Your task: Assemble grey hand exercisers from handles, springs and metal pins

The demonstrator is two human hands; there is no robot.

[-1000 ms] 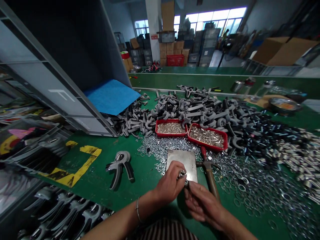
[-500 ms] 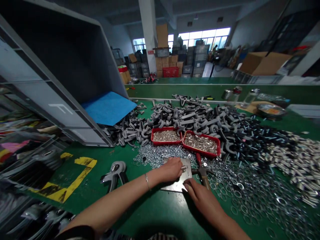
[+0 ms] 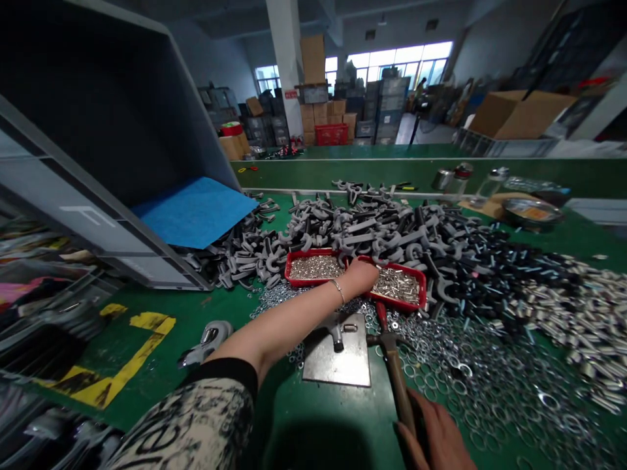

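Observation:
My left hand (image 3: pixel 361 277) reaches over the inner end of the right red tray (image 3: pixel 422 287), which holds small metal pins (image 3: pixel 396 283). Its fingers look curled, their tips hidden by the hand. My right hand (image 3: pixel 438 434) is around the lower handle of a hammer (image 3: pixel 400 382), whose head rests beside a flat metal plate (image 3: pixel 343 372). On that plate lie a grey plastic clamp part (image 3: pixel 337 331), partly behind my left forearm, and a small coil spring (image 3: pixel 349 328). Another grey clamp (image 3: pixel 210 343) lies left of my forearm.
A second red tray (image 3: pixel 298 282) of small metal parts adjoins the first. Behind are heaped grey clamp parts (image 3: pixel 362 228); loose metal rings (image 3: pixel 470 391) and metal sleeves (image 3: pixel 578 307) spread right. A large grey crate (image 3: pixel 147 264) with a blue sheet (image 3: pixel 196 212) stands left.
My left hand has gone from the plate forward to the trays, leaving the clamp part and spring in sight. My right hand has moved from the plate's edge back to the hammer handle.

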